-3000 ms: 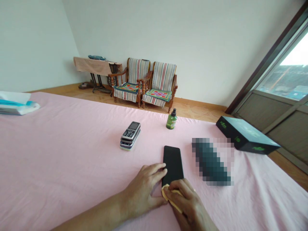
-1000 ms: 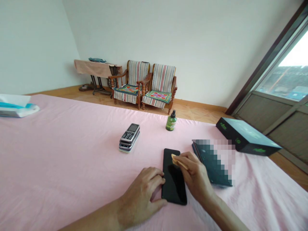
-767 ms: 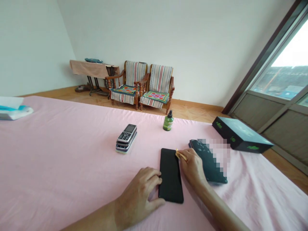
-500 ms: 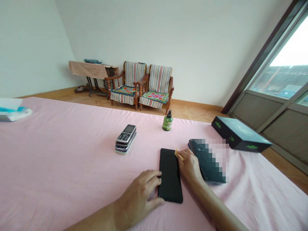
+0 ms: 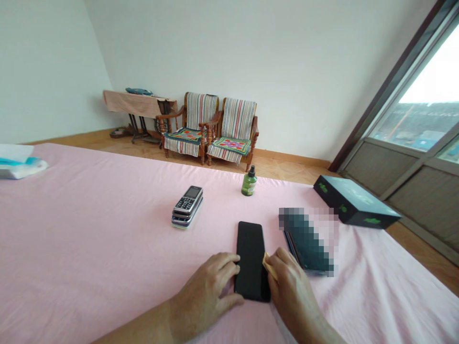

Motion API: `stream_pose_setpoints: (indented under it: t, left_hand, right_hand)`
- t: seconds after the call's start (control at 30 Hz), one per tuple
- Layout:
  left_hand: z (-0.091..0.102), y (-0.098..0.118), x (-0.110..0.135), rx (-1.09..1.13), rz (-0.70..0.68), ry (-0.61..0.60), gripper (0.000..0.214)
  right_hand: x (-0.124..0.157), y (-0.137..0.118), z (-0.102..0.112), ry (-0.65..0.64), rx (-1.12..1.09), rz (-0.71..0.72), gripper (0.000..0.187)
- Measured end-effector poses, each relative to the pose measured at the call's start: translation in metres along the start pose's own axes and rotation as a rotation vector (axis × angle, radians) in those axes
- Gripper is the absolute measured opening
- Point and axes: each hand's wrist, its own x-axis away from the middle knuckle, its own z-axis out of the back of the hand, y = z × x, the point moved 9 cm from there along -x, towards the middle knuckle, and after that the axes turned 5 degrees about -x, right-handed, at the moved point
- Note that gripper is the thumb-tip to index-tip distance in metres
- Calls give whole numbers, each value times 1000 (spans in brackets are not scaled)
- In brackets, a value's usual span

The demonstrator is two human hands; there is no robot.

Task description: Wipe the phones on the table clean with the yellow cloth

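Observation:
A black smartphone (image 5: 250, 258) lies face up on the pink bedsheet (image 5: 107, 229). My left hand (image 5: 210, 286) holds its left side, fingertips and thumb pressed along that edge. Pinched in my right hand (image 5: 289, 279) is a small yellow cloth (image 5: 267, 264), which touches the phone's right edge about midway down. Most of the cloth is hidden by the fingers. Just right of this hand sits a stack of dark smartphones (image 5: 310, 246), partly blurred out. Farther left stands a stack of keypad phones (image 5: 188, 205), the top one black and silver.
A green spray bottle (image 5: 248, 182) with a black top stands near the far edge. At right is a flat black box (image 5: 355, 200) with green lettering. A white and blue packet (image 5: 23, 165) lies far left. Beyond are two wooden armchairs (image 5: 211, 129) and a cloth-covered table (image 5: 132, 102).
My right hand has slid the cloth down along the phone's right edge, from near its top corner to about the middle. My left hand has stayed in place.

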Motion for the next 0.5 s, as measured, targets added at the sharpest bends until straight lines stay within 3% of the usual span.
stream_pose_setpoints:
  t: [0.23, 0.5]
  left_hand:
    - [15, -4, -1, 4, -13, 122, 32]
    - [17, 2, -4, 14, -10, 124, 27]
  right_hand:
    - [-1, 11, 6, -14, -462, -254, 21]
    - [-7, 6, -16, -35, -807, -441, 27]
